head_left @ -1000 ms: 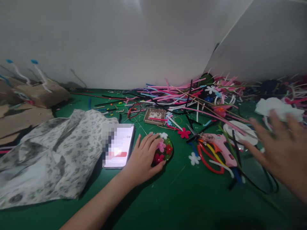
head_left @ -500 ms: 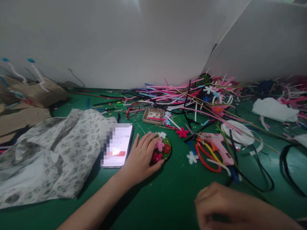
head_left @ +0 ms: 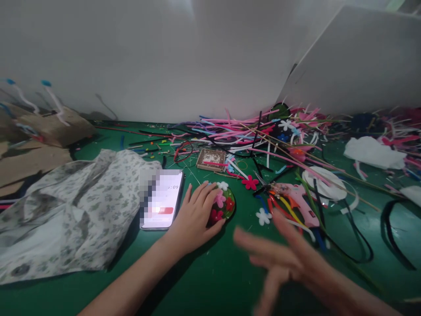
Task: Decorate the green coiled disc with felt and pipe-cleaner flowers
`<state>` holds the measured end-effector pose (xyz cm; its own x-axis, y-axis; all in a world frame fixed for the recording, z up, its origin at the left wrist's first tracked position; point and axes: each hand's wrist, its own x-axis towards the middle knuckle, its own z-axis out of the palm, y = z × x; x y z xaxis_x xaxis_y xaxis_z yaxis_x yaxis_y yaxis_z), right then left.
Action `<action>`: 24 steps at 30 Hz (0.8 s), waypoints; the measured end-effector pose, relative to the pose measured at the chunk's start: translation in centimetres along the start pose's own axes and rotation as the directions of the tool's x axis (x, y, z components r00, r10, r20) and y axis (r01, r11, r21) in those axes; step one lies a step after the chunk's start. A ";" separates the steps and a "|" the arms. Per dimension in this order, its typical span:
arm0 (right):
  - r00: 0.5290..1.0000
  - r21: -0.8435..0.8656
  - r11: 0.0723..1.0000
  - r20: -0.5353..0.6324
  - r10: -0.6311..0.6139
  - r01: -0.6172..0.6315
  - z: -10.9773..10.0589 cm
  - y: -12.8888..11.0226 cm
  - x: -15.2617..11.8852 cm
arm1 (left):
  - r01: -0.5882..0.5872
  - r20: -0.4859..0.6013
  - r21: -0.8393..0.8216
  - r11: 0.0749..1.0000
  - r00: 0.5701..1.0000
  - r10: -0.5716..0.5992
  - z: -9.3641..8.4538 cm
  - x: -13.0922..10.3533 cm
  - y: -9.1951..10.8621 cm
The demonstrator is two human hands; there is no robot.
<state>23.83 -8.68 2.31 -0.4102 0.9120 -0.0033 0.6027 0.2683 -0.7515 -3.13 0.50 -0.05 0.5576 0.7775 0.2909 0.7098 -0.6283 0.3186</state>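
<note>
My left hand (head_left: 194, 219) lies over the left side of a round green piece (head_left: 231, 195) bearing pink, red and white flowers. Its fingers are stretched and apart, with the thumb along the near edge; part of the piece is hidden under the hand. To the right, my right hand (head_left: 286, 259) is raised above the table, blurred, with spread fingers and nothing seen in them. Just beyond it lie a loose white flower (head_left: 263, 216), a red flower (head_left: 250, 182), red-handled tool grips (head_left: 270, 206) and a pink glue gun (head_left: 305, 206).
A phone (head_left: 164, 199) lies left of my left hand, beside a patterned cloth (head_left: 75, 210). Pipe cleaners (head_left: 226, 125) heap along the wall behind a small square box (head_left: 211, 159). A white round spool (head_left: 324, 182) and white tissue (head_left: 375, 152) lie right; cardboard (head_left: 59, 127) stands left.
My right hand has opened from a loosely closed shape, its fingers now spread towards the left and upward. My left hand stays on the flowered piece.
</note>
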 end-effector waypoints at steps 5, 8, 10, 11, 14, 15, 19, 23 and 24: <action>0.924 0.061 0.998 0.379 -0.044 0.023 -1.1 -6.8 0.9 | 0.004 -0.006 -0.008 1.000 1.000 -0.004 0.0 0.0 0.0; 0.897 -0.016 0.995 0.434 -0.086 0.103 -1.9 -8.3 2.0 | -0.001 -0.014 -0.012 1.000 1.000 0.001 0.0 0.0 0.0; 0.901 -0.019 0.992 0.420 -0.107 0.127 -1.7 -8.0 2.4 | -0.003 -0.012 -0.006 1.000 1.000 0.003 0.1 0.1 0.0; 0.908 -0.013 0.991 0.403 -0.117 0.133 -1.5 -7.8 2.5 | -0.002 -0.011 -0.003 1.000 1.000 0.002 0.1 0.1 0.0; 0.921 0.012 0.989 0.363 -0.142 0.148 -1.0 -7.4 2.7 | 0.001 -0.028 -0.019 1.000 1.000 -0.002 -0.1 0.1 -0.1; 0.918 0.023 0.989 0.369 -0.144 0.146 -0.9 -7.3 2.8 | 0.002 -0.038 -0.038 0.999 0.999 -0.004 -0.3 0.0 0.0; 0.878 0.066 0.994 0.466 -0.107 0.086 -1.4 -7.2 3.6 | -0.060 -0.059 -0.185 0.981 0.997 0.050 -1.3 -0.3 0.3; 0.843 0.123 0.992 0.529 -0.098 0.038 -1.4 -7.3 4.3 | -0.220 -0.072 -0.282 0.934 0.975 0.208 -2.2 -0.6 1.1; 0.826 0.140 0.989 0.552 -0.112 0.041 -1.2 -7.5 4.4 | -0.243 -0.066 -0.281 0.928 0.970 0.235 -2.3 -0.7 1.3</action>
<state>18.33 -6.31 8.72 -0.7842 0.5522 -0.2830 0.4841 0.2591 -0.8358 -3.61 -0.90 2.23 0.6791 0.6048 0.4160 0.4024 -0.7807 0.4781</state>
